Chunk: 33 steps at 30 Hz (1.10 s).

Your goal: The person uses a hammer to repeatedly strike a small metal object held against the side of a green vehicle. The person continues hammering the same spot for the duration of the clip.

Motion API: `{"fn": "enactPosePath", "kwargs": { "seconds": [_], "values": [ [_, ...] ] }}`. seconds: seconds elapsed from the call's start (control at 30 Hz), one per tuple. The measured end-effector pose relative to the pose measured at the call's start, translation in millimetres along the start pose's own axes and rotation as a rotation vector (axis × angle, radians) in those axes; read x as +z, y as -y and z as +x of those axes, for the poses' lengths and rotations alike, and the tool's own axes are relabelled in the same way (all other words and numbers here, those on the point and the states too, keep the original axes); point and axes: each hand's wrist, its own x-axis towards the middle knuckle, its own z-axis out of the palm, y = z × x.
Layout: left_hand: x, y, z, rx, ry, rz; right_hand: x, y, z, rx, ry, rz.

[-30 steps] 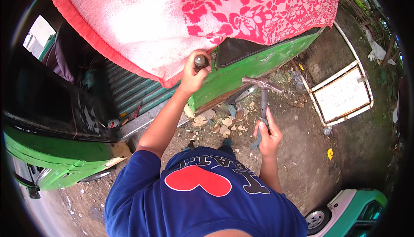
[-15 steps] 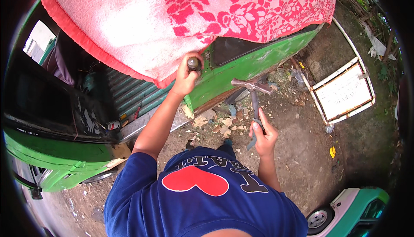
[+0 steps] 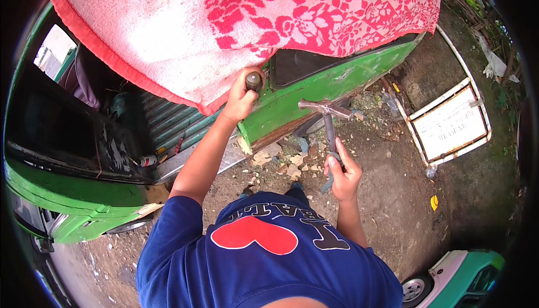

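Note:
My left hand (image 3: 242,99) is closed round a dark-handled tool (image 3: 254,81) at the rear corner of the green vehicle body (image 3: 264,118). The handle's rounded end faces up; its working end is hidden, so its exact kind cannot be told. To the right, my right hand (image 3: 344,178) grips a hammer (image 3: 329,131) by its shaft, which has a grey-green strip hanging near the grip. The hammer's metal head is raised in front of the green panel, apart from the tool. A pink-and-red floral blanket (image 3: 314,13) drapes over the vehicle beside my left hand.
Broken chips (image 3: 293,169) litter the ground below the panel. A white metal frame with a panel (image 3: 449,120) lies at the right. On the left is the vehicle's ribbed floor (image 3: 174,118) and a green door (image 3: 73,198). Another vehicle (image 3: 449,283) stands at the lower right.
The hammer's head has shifted very slightly up and to the left. My left hand keeps its hold on the dark-handled tool at the same corner.

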Motion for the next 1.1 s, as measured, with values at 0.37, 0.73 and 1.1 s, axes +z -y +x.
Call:
{"fn": "enactPosePath", "kwargs": {
  "seconds": [0.37, 0.73, 1.1],
  "values": [
    [10, 1, 1, -0.019, -0.037, 0.011, 6, 30, 54, 0.009, 0.128, -0.056],
    [16, 6, -7, -0.157, -0.037, 0.035, 32, 50, 98, -0.232, 0.328, -0.466],
    [5, -8, 8, -0.021, 0.023, 0.016, 17, 48, 85, -0.244, 0.204, -0.239]
  ]
}}
